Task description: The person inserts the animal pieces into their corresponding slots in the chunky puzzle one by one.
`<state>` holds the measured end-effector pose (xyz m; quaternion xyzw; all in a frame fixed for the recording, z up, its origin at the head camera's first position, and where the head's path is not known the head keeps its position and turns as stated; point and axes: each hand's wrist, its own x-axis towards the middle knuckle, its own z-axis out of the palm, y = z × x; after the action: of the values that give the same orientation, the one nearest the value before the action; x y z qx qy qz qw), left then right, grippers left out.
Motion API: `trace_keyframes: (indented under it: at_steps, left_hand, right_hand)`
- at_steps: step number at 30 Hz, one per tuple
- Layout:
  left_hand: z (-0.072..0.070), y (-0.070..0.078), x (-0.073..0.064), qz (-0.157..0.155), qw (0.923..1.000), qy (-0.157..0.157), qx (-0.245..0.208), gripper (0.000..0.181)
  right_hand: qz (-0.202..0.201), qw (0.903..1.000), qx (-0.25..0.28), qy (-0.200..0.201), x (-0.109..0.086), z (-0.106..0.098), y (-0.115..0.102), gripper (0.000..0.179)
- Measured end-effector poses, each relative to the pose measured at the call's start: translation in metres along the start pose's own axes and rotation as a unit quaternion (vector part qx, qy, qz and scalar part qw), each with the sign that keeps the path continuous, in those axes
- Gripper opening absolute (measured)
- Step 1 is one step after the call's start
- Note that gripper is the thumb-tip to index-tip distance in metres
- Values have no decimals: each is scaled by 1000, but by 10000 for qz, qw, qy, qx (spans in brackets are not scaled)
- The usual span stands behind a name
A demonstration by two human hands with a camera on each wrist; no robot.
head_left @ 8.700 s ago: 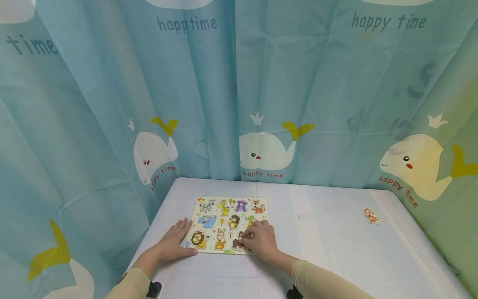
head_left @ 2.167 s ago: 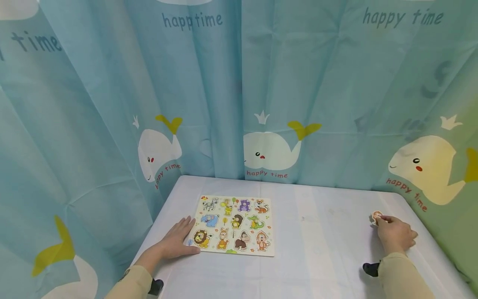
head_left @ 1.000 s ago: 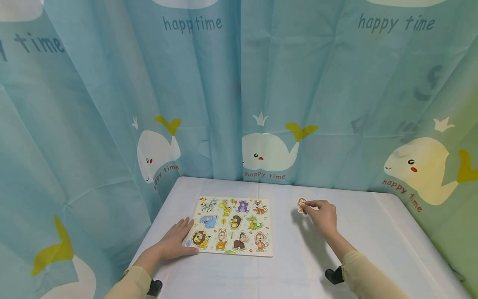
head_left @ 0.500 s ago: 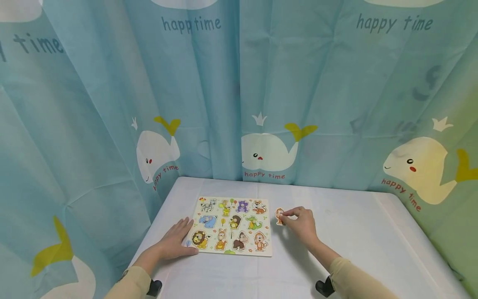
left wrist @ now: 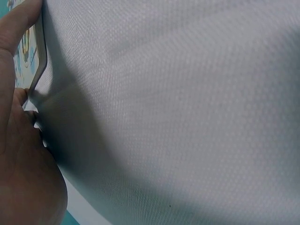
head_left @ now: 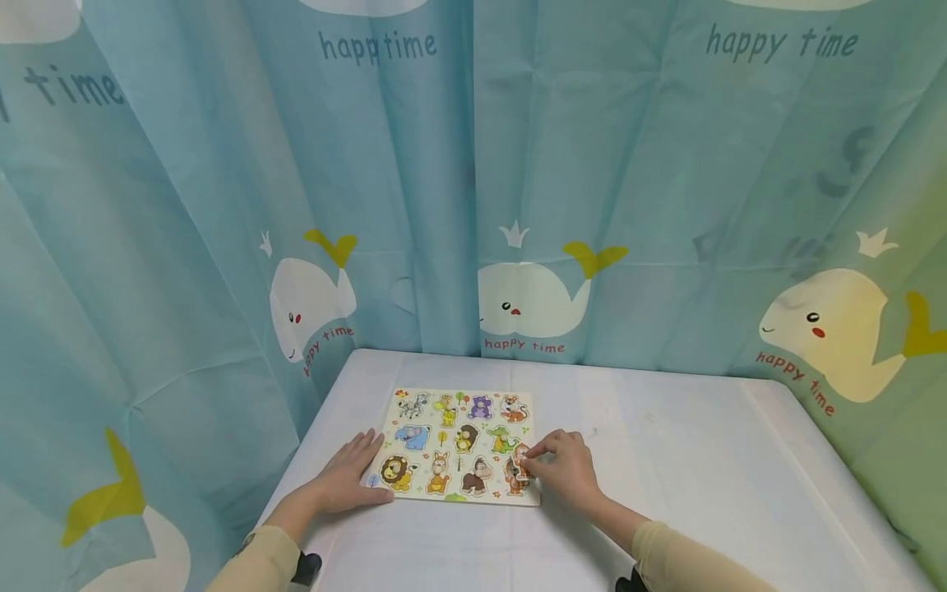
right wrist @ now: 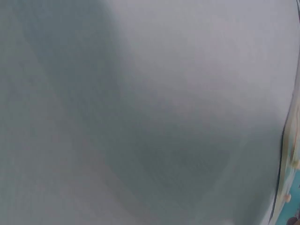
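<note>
In the head view, a pegged animal puzzle board lies flat at the left of the table. My right hand pinches a monkey puzzle piece between thumb and fingertips. The piece is tilted over the lower right corner of the board, partly covering the printed monkey there. My left hand lies with fingers spread along the board's left edge, its thumb at the lower left corner. In the left wrist view, that thumb and fingers touch the board's edge. The right wrist view shows no fingers.
A white cloth covers the table. Behind and beside it hangs a blue curtain printed with whales. The other animal pieces, such as the lion and the gorilla, sit in rows on the board.
Earlier the monkey piece lay at the table's far right. My right hand left the gorilla piece, picked up the monkey and carried it left over the board. My left hand stayed put.
</note>
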<state>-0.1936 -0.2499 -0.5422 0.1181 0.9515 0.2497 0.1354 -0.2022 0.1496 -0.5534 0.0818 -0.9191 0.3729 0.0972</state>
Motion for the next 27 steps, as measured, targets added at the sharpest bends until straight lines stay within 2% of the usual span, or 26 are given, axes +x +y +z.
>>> trace_keyframes:
  at_steps: [12,27]
  left_hand:
    - [1,0,1,-10,10000,-5,16,111]
    - [-1,1,1,-14,10000,-27,4,112]
  right_hand:
    - [-59,9997,-164,-153,-10,14,1,18]
    - [-222,9991,-318,-190,-15,18,0,19]
